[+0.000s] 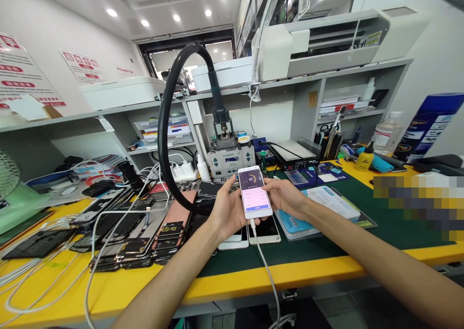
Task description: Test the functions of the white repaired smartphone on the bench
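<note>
In the head view, the left hand (226, 213) grasps a white phone (256, 193) from its left side and underneath, keeping the screen tilted up above the counter (217, 290). The right hand (286, 196) is at the phone's right edge, with a digit by the screen; whether it grips or merely touches cannot be told. A steady left hold and light contact from the right would suit the screen best, keeping fingers off its lower part. The white cable (266, 266) plugged into the bottom end needs slack, since it runs down over the counter's near edge and a pull could strain the plug. Room to move looks best nearer the person, over the green mat (308, 255). To the left, the black hose (164, 126) and stacked phone parts (136, 249) crowd the hand; to the right is a plastic case (297, 230).
</note>
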The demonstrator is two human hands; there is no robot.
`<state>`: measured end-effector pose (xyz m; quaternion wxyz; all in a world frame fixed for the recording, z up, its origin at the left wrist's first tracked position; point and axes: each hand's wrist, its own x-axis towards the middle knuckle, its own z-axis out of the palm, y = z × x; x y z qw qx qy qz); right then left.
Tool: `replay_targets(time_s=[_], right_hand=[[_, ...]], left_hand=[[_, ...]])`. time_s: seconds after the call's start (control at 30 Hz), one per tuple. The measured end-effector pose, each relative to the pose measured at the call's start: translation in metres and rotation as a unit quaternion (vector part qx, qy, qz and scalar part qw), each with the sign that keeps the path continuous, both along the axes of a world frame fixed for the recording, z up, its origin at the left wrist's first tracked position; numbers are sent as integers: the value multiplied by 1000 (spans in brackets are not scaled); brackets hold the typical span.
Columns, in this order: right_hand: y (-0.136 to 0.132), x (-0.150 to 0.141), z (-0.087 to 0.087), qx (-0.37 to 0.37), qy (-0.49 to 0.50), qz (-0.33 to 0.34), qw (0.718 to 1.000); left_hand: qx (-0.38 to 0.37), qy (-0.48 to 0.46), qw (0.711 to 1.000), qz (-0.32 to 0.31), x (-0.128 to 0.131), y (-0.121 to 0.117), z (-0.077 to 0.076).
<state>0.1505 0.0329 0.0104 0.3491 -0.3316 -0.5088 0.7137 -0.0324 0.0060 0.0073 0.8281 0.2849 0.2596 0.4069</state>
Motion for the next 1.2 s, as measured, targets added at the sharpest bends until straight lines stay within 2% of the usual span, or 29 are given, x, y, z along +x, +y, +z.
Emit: replay_targets(time_s=[0.87, 1.07, 1.2], right_hand=[[4, 1, -9, -10, 21, -15, 1000], [-1, 0, -2, -2, -7, -22, 1000], [-5, -3, 2, 39, -72, -32, 996]], left_hand=[[36, 68, 997, 8, 5, -5, 6], [29, 65, 997, 8, 4, -4, 6], [28, 70, 997, 12, 5, -3, 5]])
